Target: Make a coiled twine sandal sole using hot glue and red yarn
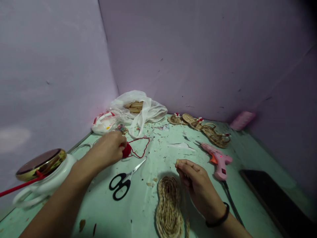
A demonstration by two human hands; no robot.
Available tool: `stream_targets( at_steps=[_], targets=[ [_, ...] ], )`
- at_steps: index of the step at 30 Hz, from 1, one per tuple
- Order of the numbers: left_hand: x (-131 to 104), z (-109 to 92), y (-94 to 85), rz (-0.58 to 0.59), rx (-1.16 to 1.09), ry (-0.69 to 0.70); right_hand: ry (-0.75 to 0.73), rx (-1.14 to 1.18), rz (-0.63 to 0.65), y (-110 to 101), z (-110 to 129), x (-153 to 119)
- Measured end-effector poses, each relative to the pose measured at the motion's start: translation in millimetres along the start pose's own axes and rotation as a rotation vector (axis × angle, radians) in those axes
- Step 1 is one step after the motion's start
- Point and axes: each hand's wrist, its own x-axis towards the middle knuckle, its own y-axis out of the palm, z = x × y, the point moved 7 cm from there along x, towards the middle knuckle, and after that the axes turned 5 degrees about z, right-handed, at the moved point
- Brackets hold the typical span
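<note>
My left hand (pixel 111 146) is at the back left, its fingers curled against a small ball of red yarn (pixel 127 150). A loose loop of that yarn lies to the right of the ball. My right hand (pixel 193 181) pinches the tip of a straw-coloured braided cord (pixel 187 228), which runs down beside a sole (pixel 169 208) of coiled braid. This sole lies flat at the front, just left of my right hand. Scissors with black handles (pixel 121 186) rest between my hands, blades slightly apart and pointing toward the yarn.
A pink glue gun (pixel 218 160) lies on the right, near a dark flat object (pixel 274 201). Small braided sandals (pixel 195 122) line the back. White plastic bags (pixel 146 110) sit at the back left. A white cup (pixel 52 180) with a round gold-rimmed object stands left.
</note>
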Motion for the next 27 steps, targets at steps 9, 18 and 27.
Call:
stream_targets(
  at_steps=[9, 18, 27],
  targets=[
    [-5.7, -11.0, 15.6, -0.087, 0.173, 0.181, 0.011, -0.025, -0.032, -6.1, -1.3, 2.1],
    [-3.3, 5.7, 19.3, -0.133, 0.077, 0.155, 0.030, -0.006, -0.044, -6.1, -5.5, 2.4],
    [-8.8, 81.7, -17.3, -0.365, -0.181, -0.448, 0.064, -0.010, -0.061, -6.0, -12.1, -0.5]
  ],
)
